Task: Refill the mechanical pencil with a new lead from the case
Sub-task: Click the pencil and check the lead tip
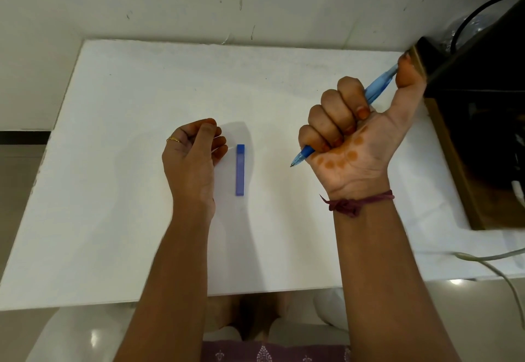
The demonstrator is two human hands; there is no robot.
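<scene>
My right hand (352, 131) is raised over the right side of the white table (113, 191), fist closed around a blue mechanical pencil (377, 85). The pencil's tip points down and left, and my thumb rests on its top end. A slim blue lead case (240, 169) lies flat on the table between my hands, its long axis pointing away from me. My left hand (193, 154) hovers just left of the case with fingers curled. A thin pale line shows at its fingertips; I cannot tell whether it is a lead.
A dark box-like object (477, 123) with a black cable stands at the table's right edge, close behind my right hand. A pale cable (494, 268) trails off the front right corner. A white wall rises behind the table.
</scene>
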